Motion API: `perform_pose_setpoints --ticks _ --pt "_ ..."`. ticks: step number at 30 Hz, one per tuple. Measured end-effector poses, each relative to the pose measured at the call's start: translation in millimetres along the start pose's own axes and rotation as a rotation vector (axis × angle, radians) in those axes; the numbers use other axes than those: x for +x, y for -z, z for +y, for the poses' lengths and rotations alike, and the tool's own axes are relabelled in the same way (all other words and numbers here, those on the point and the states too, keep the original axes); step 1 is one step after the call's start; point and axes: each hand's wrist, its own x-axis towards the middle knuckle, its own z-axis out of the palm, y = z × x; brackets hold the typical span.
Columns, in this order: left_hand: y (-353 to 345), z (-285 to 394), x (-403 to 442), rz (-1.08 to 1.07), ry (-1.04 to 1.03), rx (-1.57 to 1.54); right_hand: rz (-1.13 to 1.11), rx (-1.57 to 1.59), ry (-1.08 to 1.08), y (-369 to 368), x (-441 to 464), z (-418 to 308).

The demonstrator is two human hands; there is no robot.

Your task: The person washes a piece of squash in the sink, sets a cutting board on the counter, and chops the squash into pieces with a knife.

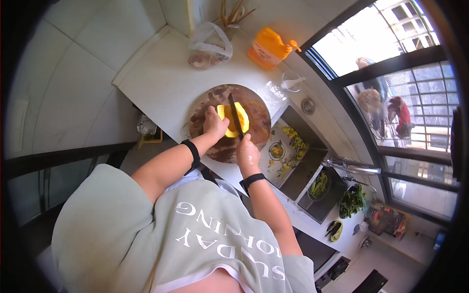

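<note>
A round, worn wooden cutting board [204, 146] lies on the counter, and on it rests a bright yellow piece of pumpkin [225, 131]. The fingers of my left hand [215, 124] are closed around the pumpkin's left side. My right hand [247, 151] grips the handle of a dark-bladed knife [234, 113]. Its blade runs across the top of the pumpkin, pointing away from me. How deep the edge sits in the flesh cannot be seen.
Right of the board, a double sink [288, 177] holds yellow-green peelings, a strainer and green vegetables. Behind stand a plastic bag [210, 49] and an orange pump jug [269, 48]. Leafy greens [352, 201] lie beyond the faucet [351, 167]. Barred windows [400, 97] line the right wall.
</note>
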Motion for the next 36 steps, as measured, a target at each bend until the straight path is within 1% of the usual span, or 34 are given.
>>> perform_pose_setpoints --ticks 1,3,6,8,9,11,13,14,15,17,18,19,21,22,23,25,28,29,30,31,32,36 --pt "-1 -1 -1 0.005 0.006 0.017 0.023 0.003 -0.005 -2 -1 1" --pt "0 -1 7 -0.009 0.039 0.056 0.054 0.012 0.055 -1 6 -1" --pt "-8 -10 27 0.005 -0.007 0.105 0.105 0.027 0.052 3 14 -4" --pt "-11 -11 24 -0.102 0.084 0.049 0.142 0.021 0.091 2 4 1" --pt "-17 -14 21 -0.083 0.066 0.039 0.149 -0.005 0.108 1 3 5" --pt "-5 2 12 -0.162 0.143 -0.033 0.184 -0.042 0.134 0 4 9" --pt "-11 -10 13 -0.105 0.027 -0.077 0.243 -0.06 0.174 -4 4 9" --pt "-4 -5 12 -0.224 0.062 -0.088 0.181 -0.048 0.136 -2 5 10" --pt "2 5 6 -0.241 0.12 -0.041 0.118 -0.026 0.106 -11 12 17" --pt "3 -6 9 -0.195 0.13 -0.119 0.151 -0.028 0.138 -35 18 22" --pt "13 -13 10 -0.27 0.175 -0.187 0.107 -0.008 0.121 -37 18 17" --pt "14 -33 4 -0.266 0.187 -0.18 0.094 -0.002 0.125 -38 15 15" --pt "-8 -79 6 -0.16 -0.102 -0.193 0.048 0.03 0.036 -28 17 16" --pt "-23 -91 7 -0.102 -0.095 -0.103 0.038 0.047 0.019 -20 20 16" --pt "-20 -83 6 -0.159 -0.026 -0.15 0.038 0.028 0.024 -14 23 17" --pt "-29 -81 8 -0.065 -0.053 -0.127 0.029 -0.015 0.051 -1 19 15" --pt "-6 -50 2 -0.096 0.052 -0.134 0.058 -0.022 0.113 33 0 -4" --pt "-5 -46 0 -0.097 0.058 -0.133 0.075 -0.019 0.143 44 -5 -11" --pt "-4 -44 -5 -0.045 0.051 -0.113 0.103 0.0 0.193 52 -9 -16" --pt "-6 -44 -9 0.007 0.042 -0.094 0.097 0.002 0.19 55 -13 -20" --pt "-10 -45 -10 0.043 0.022 -0.085 0.061 -0.022 0.201 59 -15 -23" --pt "-9 -42 -17 0.067 -0.001 -0.131 -0.027 -0.053 0.199 51 -19 -23"
